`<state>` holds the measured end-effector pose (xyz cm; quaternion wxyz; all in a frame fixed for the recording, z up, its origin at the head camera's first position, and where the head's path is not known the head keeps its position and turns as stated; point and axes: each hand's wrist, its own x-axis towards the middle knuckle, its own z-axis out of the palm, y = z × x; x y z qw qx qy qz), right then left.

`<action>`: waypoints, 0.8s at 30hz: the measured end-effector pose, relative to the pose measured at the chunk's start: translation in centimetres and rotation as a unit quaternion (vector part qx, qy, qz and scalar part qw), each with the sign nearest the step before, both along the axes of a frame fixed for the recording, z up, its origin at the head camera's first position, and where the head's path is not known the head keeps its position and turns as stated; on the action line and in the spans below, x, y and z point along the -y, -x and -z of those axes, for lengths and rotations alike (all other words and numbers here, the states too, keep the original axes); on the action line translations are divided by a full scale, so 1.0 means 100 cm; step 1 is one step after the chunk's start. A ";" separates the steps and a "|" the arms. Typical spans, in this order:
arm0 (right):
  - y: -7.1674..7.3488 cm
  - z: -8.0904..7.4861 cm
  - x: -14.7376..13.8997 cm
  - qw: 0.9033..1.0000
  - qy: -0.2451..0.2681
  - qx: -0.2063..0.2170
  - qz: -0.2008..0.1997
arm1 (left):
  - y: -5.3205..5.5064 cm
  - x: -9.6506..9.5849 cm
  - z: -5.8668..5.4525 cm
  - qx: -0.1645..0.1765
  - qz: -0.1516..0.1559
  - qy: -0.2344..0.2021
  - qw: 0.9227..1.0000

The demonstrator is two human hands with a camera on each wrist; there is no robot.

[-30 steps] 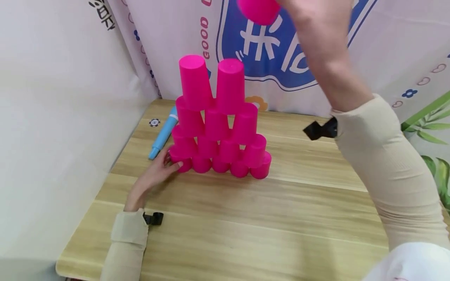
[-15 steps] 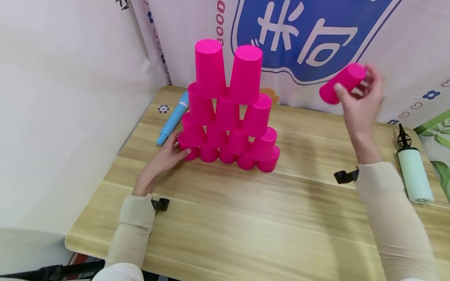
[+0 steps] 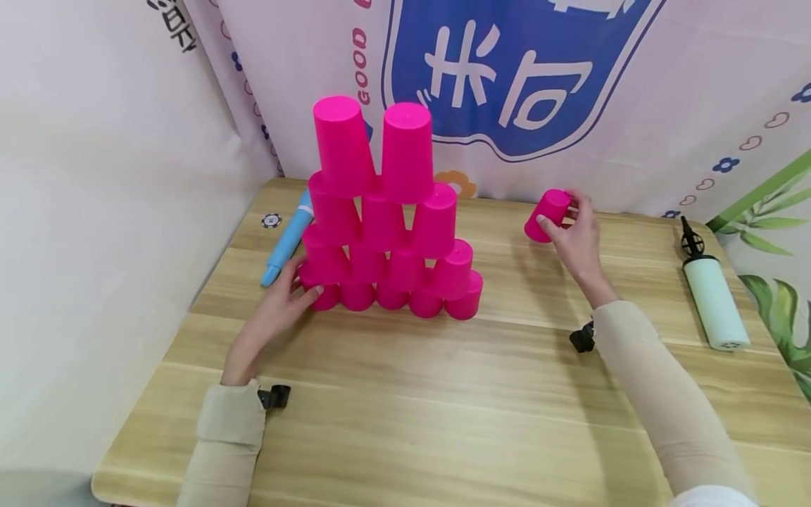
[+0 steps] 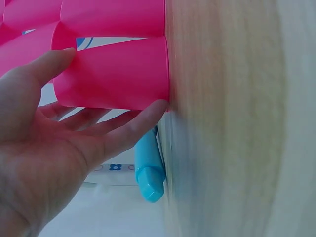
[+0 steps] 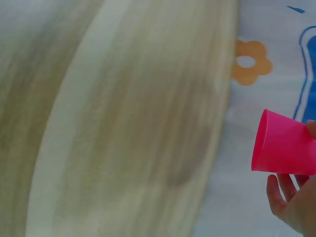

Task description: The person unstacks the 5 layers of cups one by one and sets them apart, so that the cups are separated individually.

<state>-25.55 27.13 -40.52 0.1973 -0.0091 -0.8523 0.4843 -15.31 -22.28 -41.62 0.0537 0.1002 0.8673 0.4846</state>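
A pyramid of upside-down pink cups (image 3: 383,218) stands on the wooden table, with two cups side by side at its top. My left hand (image 3: 272,313) is at the bottom row's left end cup (image 4: 113,74), thumb on the near side and fingers round the outer side. Off to the right, my right hand (image 3: 576,239) holds a single pink cup (image 3: 548,215), slightly tilted, mouth downward. In the right wrist view that cup (image 5: 285,144) appears off the tabletop, in front of the backdrop; part of the hand is cut off at the frame edge.
A blue tube-shaped pump (image 3: 288,239) lies left of the pyramid, partly behind it. A pale green hand pump (image 3: 714,299) with a black nozzle lies at the table's right. The printed backdrop (image 3: 317,42) hangs along the back edge of the table (image 3: 405,422).
My right hand has come down from high in front, carrying its cup to the right and lower toward the table. The left hand stays at the bottom left cup. The head view has shifted.
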 end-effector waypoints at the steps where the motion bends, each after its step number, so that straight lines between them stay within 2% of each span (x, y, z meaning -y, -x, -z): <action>1: 0.001 0.002 0.001 1.000 -0.006 0.006 -0.003 | 0.000 0.000 0.001 0.001 -0.002 0.004 1.000; 10: 0.007 0.013 0.006 0.999 -0.026 0.039 -0.024 | -0.003 0.000 0.000 -0.010 -0.003 -0.001 1.000; 24: 0.013 0.024 0.005 0.998 -0.040 0.041 -0.016 | 0.001 0.003 0.006 -0.016 -0.011 0.000 1.000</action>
